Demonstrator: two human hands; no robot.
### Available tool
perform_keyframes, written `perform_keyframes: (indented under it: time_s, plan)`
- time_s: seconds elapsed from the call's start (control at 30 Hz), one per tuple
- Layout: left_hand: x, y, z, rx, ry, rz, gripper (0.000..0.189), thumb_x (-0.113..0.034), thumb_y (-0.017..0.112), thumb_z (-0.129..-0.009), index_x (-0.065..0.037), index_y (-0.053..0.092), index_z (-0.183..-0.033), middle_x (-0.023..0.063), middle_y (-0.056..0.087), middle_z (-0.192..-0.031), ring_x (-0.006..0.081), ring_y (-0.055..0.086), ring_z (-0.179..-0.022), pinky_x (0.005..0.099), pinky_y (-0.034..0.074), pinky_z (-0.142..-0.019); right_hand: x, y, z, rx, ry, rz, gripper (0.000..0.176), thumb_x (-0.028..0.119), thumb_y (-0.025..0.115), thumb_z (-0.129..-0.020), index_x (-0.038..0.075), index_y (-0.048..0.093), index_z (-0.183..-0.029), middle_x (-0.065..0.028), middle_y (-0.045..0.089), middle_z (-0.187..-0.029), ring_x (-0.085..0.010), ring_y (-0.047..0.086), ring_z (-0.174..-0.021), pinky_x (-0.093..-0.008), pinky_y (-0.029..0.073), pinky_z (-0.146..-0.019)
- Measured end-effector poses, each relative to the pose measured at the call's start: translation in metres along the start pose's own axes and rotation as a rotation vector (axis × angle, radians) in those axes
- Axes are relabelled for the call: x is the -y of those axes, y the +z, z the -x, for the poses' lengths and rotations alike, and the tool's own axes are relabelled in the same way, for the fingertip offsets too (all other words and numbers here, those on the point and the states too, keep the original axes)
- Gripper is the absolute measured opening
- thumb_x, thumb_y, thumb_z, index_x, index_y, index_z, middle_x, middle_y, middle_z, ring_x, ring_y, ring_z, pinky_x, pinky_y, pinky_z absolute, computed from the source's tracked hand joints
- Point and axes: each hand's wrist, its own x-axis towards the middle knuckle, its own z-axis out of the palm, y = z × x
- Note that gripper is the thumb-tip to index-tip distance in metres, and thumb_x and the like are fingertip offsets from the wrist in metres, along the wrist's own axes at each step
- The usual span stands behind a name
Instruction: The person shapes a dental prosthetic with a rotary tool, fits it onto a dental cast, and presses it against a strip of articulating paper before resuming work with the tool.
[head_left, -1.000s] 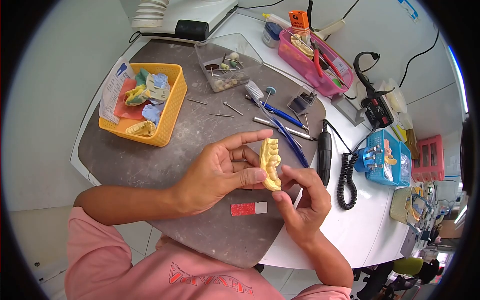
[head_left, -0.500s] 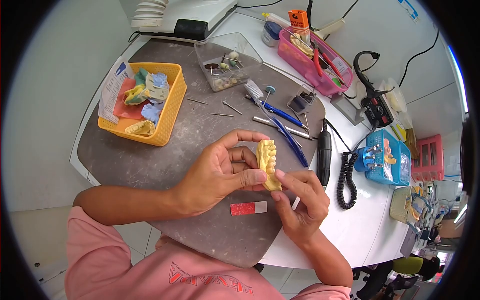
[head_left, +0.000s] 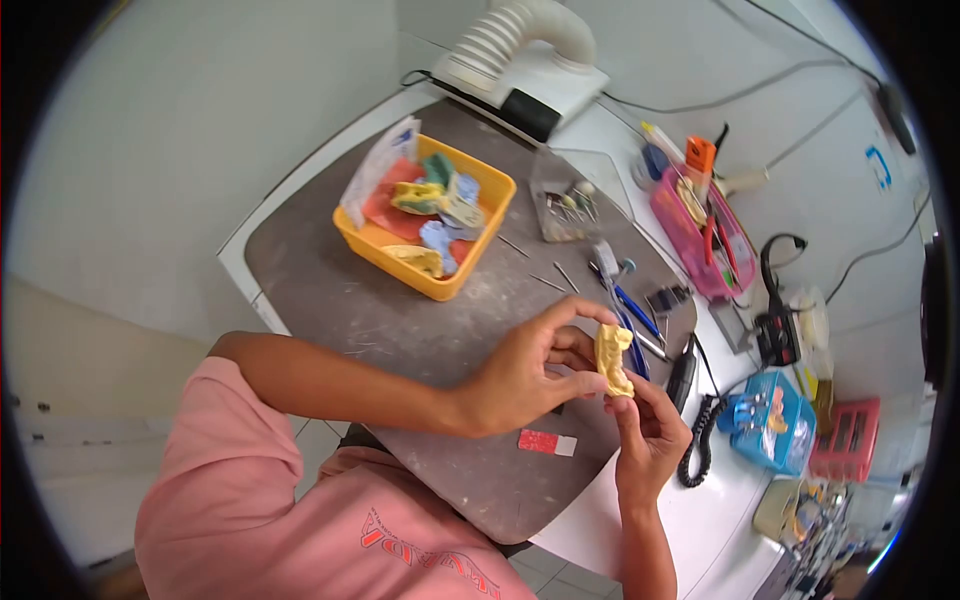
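A yellow plaster dental cast (head_left: 613, 358) with a row of teeth is held up over the grey work mat. My left hand (head_left: 525, 365) pinches its left side, with the index finger at the top and the thumb lower down. My right hand (head_left: 650, 430) grips the lower end between thumb and fingers, some of which are hidden behind the cast. On the mat below lies a small red and white piece (head_left: 547, 442). Just beyond the cast are a toothbrush (head_left: 612, 280) and a blue pen-like tool (head_left: 638, 314).
A yellow basket (head_left: 440, 285) with casts and blue impression pieces stands at the left back. Behind are a clear box (head_left: 565, 230) of burs, loose burs (head_left: 565, 276) and a pink basket (head_left: 690, 235). A black handpiece (head_left: 682, 375) and blue basket (head_left: 790, 395) are at right.
The view has swung, so the scene sits further right and lower. The cast has been turned in my hands, showing a different side, and both hands still hold it.
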Motion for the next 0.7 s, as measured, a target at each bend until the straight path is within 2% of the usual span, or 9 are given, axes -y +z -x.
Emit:
perform_keyframes:
  time_s: [0.07,0.23,0.3,0.37,0.43,0.47,0.53,0.7]
  plan:
    - [-0.008,-0.003,0.001,0.04,-0.051,-0.107,0.058,-0.001,0.065,-0.089,-0.007,0.036,-0.139,0.0119,0.061,-0.111,0.0133,0.062,-0.099,0.0275,0.054,-0.085,0.009,-0.001,-0.006,0.031,0.054,-0.015,0.027,0.006,0.071,-0.089,-0.005,0.067,-0.113,-0.0081,0.069,-0.094,-0.0117,0.066,-0.081,-0.0226,0.052,-0.074]
    - [-0.058,-0.023,0.029,-0.062,-0.056,-0.215,0.064,-0.001,0.06,-0.091,-0.009,0.031,-0.148,0.009,0.061,-0.107,0.0114,0.062,-0.097,0.0251,0.053,-0.081,0.042,0.005,-0.043,0.126,0.046,0.026,0.025,0.007,0.072,-0.088,-0.004,0.068,-0.11,-0.0043,0.067,-0.091,-0.0096,0.064,-0.081,-0.0204,0.05,-0.072]
    - [-0.082,-0.05,0.037,-0.123,0.236,-0.511,0.05,0.0,0.057,-0.092,-0.005,0.043,-0.139,0.0081,0.06,-0.104,0.0105,0.061,-0.095,0.0246,0.053,-0.077,0.052,0.014,-0.055,0.222,-0.055,0.103,0.025,0.005,0.072,-0.087,-0.004,0.068,-0.11,-0.004,0.066,-0.089,-0.01,0.064,-0.08,-0.0207,0.05,-0.073]
    - [-0.1,-0.086,0.043,-0.319,0.465,-0.665,0.035,-0.001,0.056,-0.093,-0.001,0.053,-0.127,0.0083,0.06,-0.103,0.0112,0.06,-0.095,0.0253,0.051,-0.08,0.063,0.029,-0.071,0.266,-0.097,0.16,0.025,0.002,0.072,-0.085,-0.003,0.069,-0.109,-0.0071,0.067,-0.087,-0.0123,0.066,-0.079,-0.0231,0.052,-0.073]
    - [-0.116,-0.109,0.046,-0.531,0.604,-0.53,0.026,-0.001,0.056,-0.093,0.002,0.056,-0.119,0.0081,0.06,-0.102,0.0123,0.059,-0.095,0.026,0.049,-0.085,0.075,0.051,-0.088,0.39,-0.276,0.332,0.025,0.001,0.071,-0.084,-0.001,0.069,-0.108,-0.01,0.067,-0.085,-0.0151,0.067,-0.077,-0.0254,0.054,-0.073]
    - [-0.117,-0.119,0.054,-0.534,0.607,-0.528,0.026,-0.001,0.056,-0.093,0.002,0.056,-0.119,0.0081,0.06,-0.102,0.0123,0.059,-0.095,0.026,0.049,-0.085,0.083,0.065,-0.096,0.412,-0.302,0.343,0.024,0.001,0.072,-0.082,0.0,0.07,-0.106,-0.0127,0.068,-0.086,-0.0188,0.069,-0.077,-0.0284,0.055,-0.07]
    - [-0.113,-0.139,0.064,-0.752,0.615,-0.654,0.024,-0.001,0.055,-0.094,0.003,0.056,-0.118,0.0087,0.061,-0.104,0.0148,0.059,-0.099,0.0288,0.047,-0.092,0.086,0.087,-0.114,0.46,-0.373,0.371,0.023,0.002,0.072,-0.082,0.0,0.07,-0.105,-0.0133,0.068,-0.088,-0.0201,0.069,-0.077,-0.0294,0.055,-0.07]
    - [-0.077,-0.148,0.08,-0.748,0.563,-0.759,0.027,0.001,0.055,-0.093,0.002,0.055,-0.12,0.0113,0.06,-0.113,0.0197,0.059,-0.112,0.0341,0.045,-0.102,0.084,0.129,-0.148,0.609,-0.54,0.422,0.021,0.004,0.07,-0.083,0.001,0.07,-0.104,-0.0146,0.069,-0.091,-0.0257,0.069,-0.077,-0.0331,0.054,-0.068]
